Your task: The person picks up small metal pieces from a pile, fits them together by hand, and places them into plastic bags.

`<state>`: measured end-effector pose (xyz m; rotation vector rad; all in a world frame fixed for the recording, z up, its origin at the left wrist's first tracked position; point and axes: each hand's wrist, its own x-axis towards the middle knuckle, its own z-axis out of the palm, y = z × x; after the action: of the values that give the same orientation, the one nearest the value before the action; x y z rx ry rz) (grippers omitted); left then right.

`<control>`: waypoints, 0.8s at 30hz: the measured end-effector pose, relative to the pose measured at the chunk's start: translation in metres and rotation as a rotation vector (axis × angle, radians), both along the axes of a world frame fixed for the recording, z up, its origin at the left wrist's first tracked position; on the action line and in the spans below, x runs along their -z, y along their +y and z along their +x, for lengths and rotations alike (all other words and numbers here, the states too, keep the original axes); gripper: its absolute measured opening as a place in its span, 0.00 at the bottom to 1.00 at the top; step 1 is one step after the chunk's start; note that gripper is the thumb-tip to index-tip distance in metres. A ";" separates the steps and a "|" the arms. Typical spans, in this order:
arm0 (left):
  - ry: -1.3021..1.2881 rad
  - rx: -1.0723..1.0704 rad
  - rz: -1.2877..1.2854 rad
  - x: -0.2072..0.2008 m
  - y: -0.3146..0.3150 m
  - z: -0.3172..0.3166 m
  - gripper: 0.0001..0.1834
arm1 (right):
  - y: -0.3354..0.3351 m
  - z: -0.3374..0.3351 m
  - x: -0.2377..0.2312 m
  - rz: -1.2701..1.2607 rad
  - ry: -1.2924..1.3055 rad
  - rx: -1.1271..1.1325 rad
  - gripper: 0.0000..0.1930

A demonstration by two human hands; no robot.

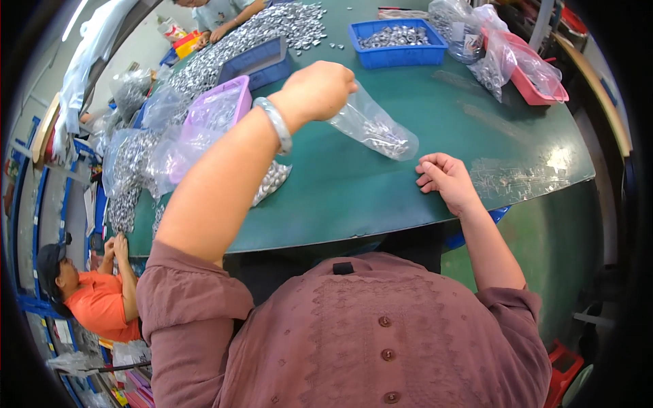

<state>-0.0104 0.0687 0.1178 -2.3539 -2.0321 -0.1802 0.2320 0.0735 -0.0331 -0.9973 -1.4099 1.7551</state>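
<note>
My left hand (318, 90), with a pale bangle (275, 126) at its wrist, is closed on the top of a clear plastic bag (378, 132). Small silvery metal pieces fill the lower end of this bag, which slants down to the right over the green table (354, 197). Just beyond the bag's lower end is my right hand (445, 180), fingers loosely curled and slightly apart, with nothing visible in them. Under my left forearm, another clear bag of silvery pieces (273, 182) lies partly hidden.
A blue bin (398, 62) of metal pieces stands at the far side, with a red basket (541, 94) of plastic bags to its right. Left are a purple basket (239, 92), a grey-blue bin (262, 76) and heaped metal pieces (272, 30). Two co-workers sit at the left and far sides.
</note>
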 end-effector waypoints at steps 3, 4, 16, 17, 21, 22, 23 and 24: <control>0.031 0.020 -0.022 -0.018 -0.005 -0.013 0.13 | -0.005 -0.016 0.002 0.111 -0.072 -0.020 0.08; 0.035 0.002 -0.040 -0.023 -0.009 -0.017 0.12 | -0.004 -0.014 0.005 0.168 -0.126 -0.057 0.07; -0.536 -0.445 0.447 -0.003 -0.024 -0.055 0.10 | 0.018 -0.076 -0.036 1.380 -0.524 -0.252 0.24; -0.674 -0.450 0.572 0.018 -0.022 -0.063 0.10 | 0.017 -0.087 -0.041 1.415 -0.572 -0.293 0.24; -0.812 -0.661 0.595 0.109 -0.013 -0.067 0.09 | 0.037 -0.105 -0.024 1.456 -0.663 -0.443 0.23; -0.908 -0.725 0.469 0.124 -0.010 -0.058 0.09 | 0.047 -0.099 -0.016 1.436 -0.675 -0.476 0.22; -0.911 -0.729 0.481 0.145 -0.013 -0.056 0.08 | 0.047 -0.098 -0.013 1.416 -0.683 -0.451 0.19; -0.846 -0.780 0.426 0.159 -0.018 -0.058 0.11 | 0.046 -0.096 -0.011 1.428 -0.669 -0.457 0.18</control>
<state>-0.0681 0.0507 -0.0415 -1.1675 -2.6547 -1.5614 0.1360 0.1199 -0.0221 -0.3934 -2.7605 0.1950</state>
